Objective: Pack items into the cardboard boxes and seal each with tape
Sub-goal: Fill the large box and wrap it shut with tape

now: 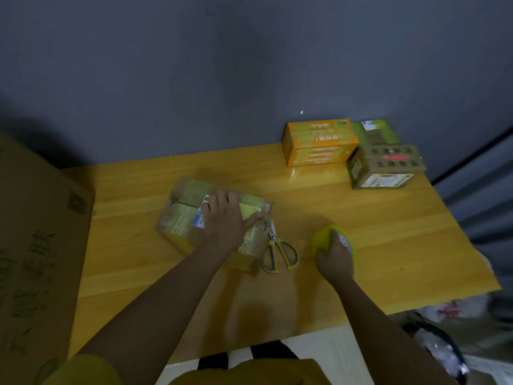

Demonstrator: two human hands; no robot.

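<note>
A: Yellow plastic shows at the right hand point(334, 258), but what is it? The frame is blurred.

B: It looks like a tape roll point(327, 237), its far side hidden by the fingers curled over it, so that hand is grasping it. It sits at about four o'clock from the box.

A: And the box itself?

B: One tape-wrapped cardboard box point(213, 218) lies mid-table point(388, 232). Its print is smeared and unreadable, and its near corner is covered by the left forearm.

A: What is the left hand point(226, 218) doing?

B: It lies flat on the box top, fingers straight and spread toward twelve o'clock, thumb out toward three, pressing and not curled.

A: How many other things?

B: One pair of scissors point(279, 250) just beside the box at four o'clock, blades partly tucked against it. Three small cartons at one o'clock: an orange carton point(319, 143), a green carton point(377, 133) half hidden behind it, a brown carton point(384, 166). One large cardboard sheet point(36, 245) at nine o'clock, cut off by the frame edge
</note>
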